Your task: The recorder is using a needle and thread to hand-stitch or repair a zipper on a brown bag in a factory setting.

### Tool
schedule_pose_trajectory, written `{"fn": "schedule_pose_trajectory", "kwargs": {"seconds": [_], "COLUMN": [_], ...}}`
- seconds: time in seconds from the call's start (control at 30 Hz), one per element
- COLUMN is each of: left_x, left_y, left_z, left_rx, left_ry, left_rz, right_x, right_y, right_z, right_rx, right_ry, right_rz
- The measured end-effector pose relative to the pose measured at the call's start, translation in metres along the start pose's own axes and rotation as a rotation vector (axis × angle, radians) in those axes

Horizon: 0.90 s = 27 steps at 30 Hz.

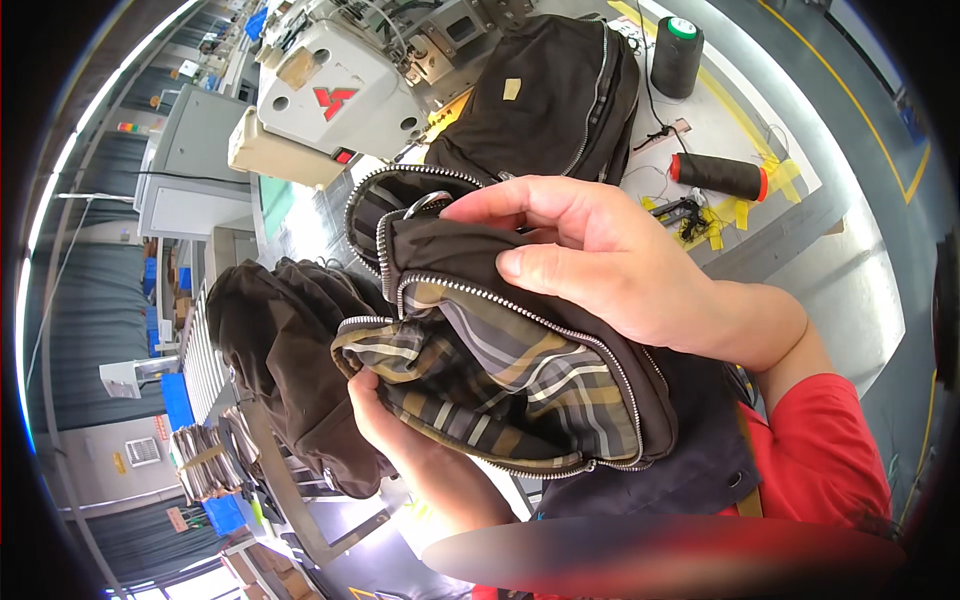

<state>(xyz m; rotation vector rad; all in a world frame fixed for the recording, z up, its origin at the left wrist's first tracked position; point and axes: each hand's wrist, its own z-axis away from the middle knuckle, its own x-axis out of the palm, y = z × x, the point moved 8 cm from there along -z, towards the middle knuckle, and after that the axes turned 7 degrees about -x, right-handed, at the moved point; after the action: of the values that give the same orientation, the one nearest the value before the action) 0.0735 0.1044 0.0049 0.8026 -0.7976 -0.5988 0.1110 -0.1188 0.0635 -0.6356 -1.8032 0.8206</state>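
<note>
A dark brown zippered bag [450, 245] is held up in front of me. One compartment gapes wide, showing a plaid lining [540, 365] in olive, grey and white between silver zipper teeth. My left hand [388, 415] grips that compartment's lower left rim, with most of its fingers hidden by the bag. Across the top, my right hand [600, 255] pinches the brown fabric between thumb and fingers. Its index fingertip is at a silver metal ring or pull [428, 204] beside a second zippered opening [372, 205].
Behind stands a white and grey sewing machine [345, 85]. Another dark bag [535, 95] lies on the table, and bundled brown bags [290, 350] hang at left. An upright black thread cone [678, 60] and a lying thread spool [720, 176] sit right, near loose threads.
</note>
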Motion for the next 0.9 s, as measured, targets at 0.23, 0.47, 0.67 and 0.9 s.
{"fn": "schedule_pose_trajectory", "kwargs": {"seconds": [0.23,0.47,0.67,0.9], "left_x": [0.008,0.028,0.053,0.038], "left_y": [-0.001,0.006,-0.013,-0.031], "left_z": [-0.002,0.064,0.160,0.131], "left_rx": [-0.035,0.425,1.729,1.665], "left_ry": [-0.088,-0.042,-0.441,-0.413], "left_rz": [0.028,-0.235,-1.097,-1.559], "right_x": [0.001,-0.013,-0.018,-0.014], "right_y": [-0.001,-0.003,-0.016,-0.029], "right_z": [0.001,-0.010,-0.021,-0.037], "right_rx": [0.018,-0.081,-0.333,-0.461], "right_ry": [0.010,0.141,0.191,0.152], "right_rz": [-0.045,-0.004,0.093,0.139]}}
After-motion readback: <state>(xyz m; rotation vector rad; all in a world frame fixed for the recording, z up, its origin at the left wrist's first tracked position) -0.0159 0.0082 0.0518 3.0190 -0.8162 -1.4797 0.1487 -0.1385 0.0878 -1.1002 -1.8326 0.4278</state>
